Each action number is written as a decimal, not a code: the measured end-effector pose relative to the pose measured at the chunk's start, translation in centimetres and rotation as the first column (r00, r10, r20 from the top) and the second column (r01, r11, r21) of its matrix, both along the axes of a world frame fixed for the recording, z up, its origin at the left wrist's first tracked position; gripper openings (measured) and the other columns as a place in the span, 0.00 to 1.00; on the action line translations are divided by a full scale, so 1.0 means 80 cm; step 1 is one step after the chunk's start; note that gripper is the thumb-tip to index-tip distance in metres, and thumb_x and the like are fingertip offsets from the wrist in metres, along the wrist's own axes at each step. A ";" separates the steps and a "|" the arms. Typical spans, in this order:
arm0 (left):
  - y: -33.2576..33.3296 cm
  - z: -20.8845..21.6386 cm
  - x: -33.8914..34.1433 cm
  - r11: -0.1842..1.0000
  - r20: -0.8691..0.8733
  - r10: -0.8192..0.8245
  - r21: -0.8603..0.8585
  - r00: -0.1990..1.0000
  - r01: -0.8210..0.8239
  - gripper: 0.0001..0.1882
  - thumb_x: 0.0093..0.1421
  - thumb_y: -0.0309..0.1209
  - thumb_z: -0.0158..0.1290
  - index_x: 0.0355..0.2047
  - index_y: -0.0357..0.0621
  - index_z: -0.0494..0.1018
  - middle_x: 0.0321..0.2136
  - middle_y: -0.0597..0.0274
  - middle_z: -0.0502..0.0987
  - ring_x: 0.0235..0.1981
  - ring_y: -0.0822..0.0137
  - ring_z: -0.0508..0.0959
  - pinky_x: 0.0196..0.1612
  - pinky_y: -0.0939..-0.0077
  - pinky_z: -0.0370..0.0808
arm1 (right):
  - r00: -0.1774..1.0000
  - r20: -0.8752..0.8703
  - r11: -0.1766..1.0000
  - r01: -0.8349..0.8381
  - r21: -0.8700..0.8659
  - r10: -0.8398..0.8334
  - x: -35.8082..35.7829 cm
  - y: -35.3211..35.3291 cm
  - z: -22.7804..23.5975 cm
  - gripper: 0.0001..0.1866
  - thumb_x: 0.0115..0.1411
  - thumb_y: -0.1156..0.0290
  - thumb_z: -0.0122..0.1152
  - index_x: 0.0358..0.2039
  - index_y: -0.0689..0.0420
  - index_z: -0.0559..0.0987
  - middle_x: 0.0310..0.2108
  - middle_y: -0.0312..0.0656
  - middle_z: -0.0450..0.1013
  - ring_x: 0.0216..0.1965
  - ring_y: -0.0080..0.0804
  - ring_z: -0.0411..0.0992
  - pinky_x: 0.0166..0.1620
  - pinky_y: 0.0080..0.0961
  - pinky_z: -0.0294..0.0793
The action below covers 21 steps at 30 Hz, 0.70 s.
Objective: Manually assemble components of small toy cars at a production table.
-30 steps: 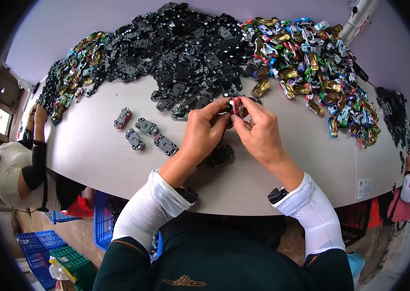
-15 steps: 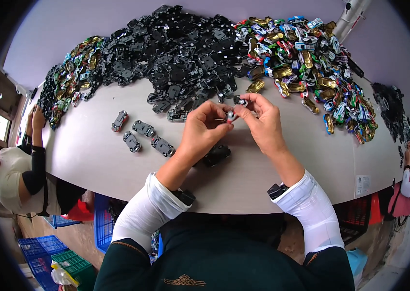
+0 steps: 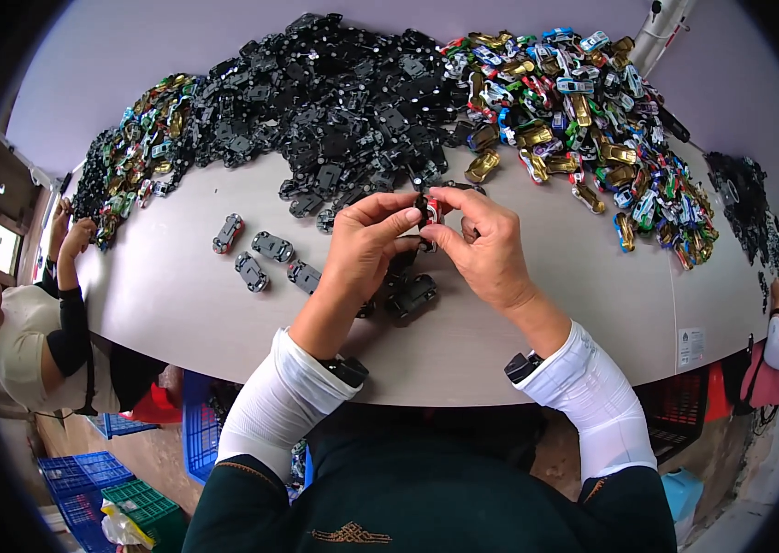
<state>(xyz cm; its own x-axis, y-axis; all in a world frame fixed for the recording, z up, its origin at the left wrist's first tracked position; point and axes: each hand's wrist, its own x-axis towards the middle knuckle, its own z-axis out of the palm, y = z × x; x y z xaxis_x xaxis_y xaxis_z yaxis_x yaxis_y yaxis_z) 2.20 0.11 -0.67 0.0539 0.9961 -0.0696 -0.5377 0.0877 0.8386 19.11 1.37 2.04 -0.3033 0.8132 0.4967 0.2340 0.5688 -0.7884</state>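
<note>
a toy assembly workshop: a long worktable point(image 3: 177, 304) heaped with black chassis parts point(image 3: 343, 101) and coloured toy cars point(image 3: 583, 111).

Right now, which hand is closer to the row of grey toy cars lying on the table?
Left. The left hand is just right of the grey toy cars; the right hand sits farther right, beyond the left.

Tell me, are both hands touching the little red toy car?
Touching. The head view shows the left hand and right hand both pinching the small red toy car between their fingertips above the table.
</note>
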 end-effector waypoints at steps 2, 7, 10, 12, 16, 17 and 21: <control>0.001 -0.004 0.003 1.000 0.015 -0.004 0.022 1.000 0.003 0.11 0.57 0.22 0.56 0.42 0.34 0.75 0.36 0.57 0.79 0.34 0.69 0.80 0.36 0.74 0.80 | 1.000 0.007 0.999 -0.010 0.039 0.010 0.001 0.004 -0.009 0.19 0.48 0.80 0.67 0.43 0.63 0.76 0.34 0.45 0.75 0.30 0.34 0.76 0.27 0.25 0.76; -0.001 -0.003 0.004 0.997 0.003 0.031 0.074 1.000 -0.031 0.09 0.57 0.21 0.57 0.38 0.32 0.77 0.33 0.55 0.80 0.34 0.68 0.80 0.38 0.73 0.81 | 0.999 0.008 0.992 -0.038 0.120 0.038 -0.001 0.007 -0.012 0.20 0.48 0.81 0.67 0.44 0.63 0.76 0.35 0.47 0.75 0.30 0.39 0.76 0.27 0.26 0.76; -0.003 0.001 0.003 0.996 -0.036 0.049 0.078 0.998 -0.046 0.10 0.56 0.21 0.57 0.39 0.31 0.77 0.33 0.54 0.80 0.34 0.68 0.80 0.38 0.74 0.80 | 0.999 0.021 0.988 -0.038 0.149 0.035 -0.002 0.007 -0.012 0.20 0.48 0.82 0.66 0.44 0.63 0.76 0.35 0.47 0.75 0.30 0.40 0.76 0.27 0.26 0.76; -0.005 0.004 0.006 0.989 -0.137 0.071 0.135 0.988 -0.052 0.12 0.56 0.21 0.58 0.42 0.31 0.77 0.33 0.54 0.81 0.34 0.70 0.80 0.40 0.78 0.79 | 1.000 -0.009 0.989 -0.025 0.144 0.027 -0.002 0.007 -0.017 0.20 0.47 0.83 0.65 0.43 0.64 0.76 0.35 0.47 0.75 0.30 0.40 0.76 0.28 0.27 0.76; -0.005 0.007 0.010 0.959 -0.321 0.161 0.274 0.933 -0.071 0.14 0.56 0.22 0.58 0.43 0.31 0.76 0.36 0.55 0.81 0.34 0.73 0.79 0.40 0.81 0.77 | 1.000 -0.018 0.992 -0.002 0.126 0.004 -0.002 0.005 -0.013 0.19 0.47 0.84 0.65 0.42 0.64 0.77 0.34 0.46 0.75 0.30 0.40 0.76 0.27 0.26 0.76; -0.005 0.008 0.009 0.968 -0.290 0.128 0.247 0.948 -0.055 0.14 0.56 0.22 0.58 0.43 0.32 0.77 0.36 0.56 0.81 0.34 0.74 0.78 0.40 0.81 0.77 | 1.000 -0.008 0.992 0.003 0.128 -0.002 -0.002 0.002 -0.009 0.19 0.47 0.85 0.64 0.42 0.63 0.77 0.34 0.46 0.74 0.30 0.39 0.76 0.27 0.25 0.76; -0.005 0.009 0.010 0.960 -0.335 0.109 0.281 0.936 -0.011 0.14 0.57 0.23 0.57 0.44 0.35 0.77 0.38 0.57 0.81 0.34 0.76 0.78 0.41 0.82 0.76 | 0.999 -0.036 0.988 0.013 0.155 -0.007 -0.003 -0.001 -0.007 0.17 0.48 0.86 0.62 0.41 0.63 0.77 0.33 0.46 0.75 0.30 0.37 0.76 0.26 0.24 0.76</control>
